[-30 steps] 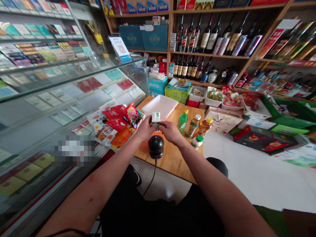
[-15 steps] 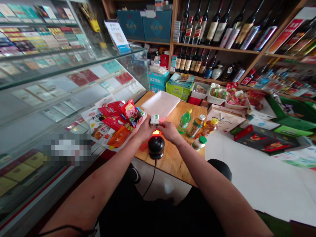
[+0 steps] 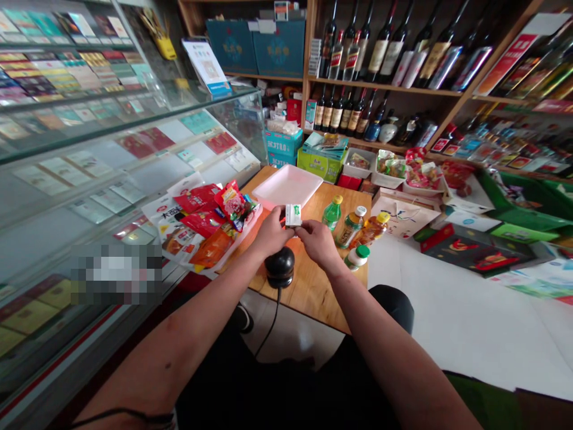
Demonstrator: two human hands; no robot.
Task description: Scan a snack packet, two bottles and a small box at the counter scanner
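A small white box [image 3: 293, 215] with green print is pinched between both hands above the wooden table. My left hand [image 3: 273, 233] grips its left side, fingers closed. From the right, my right hand [image 3: 319, 241] holds its lower corner between thumb and fingers. Just below the hands stands a black dome-shaped barcode scanner [image 3: 280, 266], its cable running down toward me. Faint red light falls near my left fingers. Beyond the box lies a shallow white tray [image 3: 289, 184].
Snack packets [image 3: 208, 224] in red and orange lie in a pile left of my hands. On the right stand a green-drink bottle [image 3: 332, 214], other drink bottles and a green-capped white bottle [image 3: 357, 258]. A glass display case [image 3: 134, 131] borders the left.
Both hands have moved the white box slightly right and up, away from the scanner. Its printed face is now tilted more toward me, and the bright red-orange glow under it has faded.
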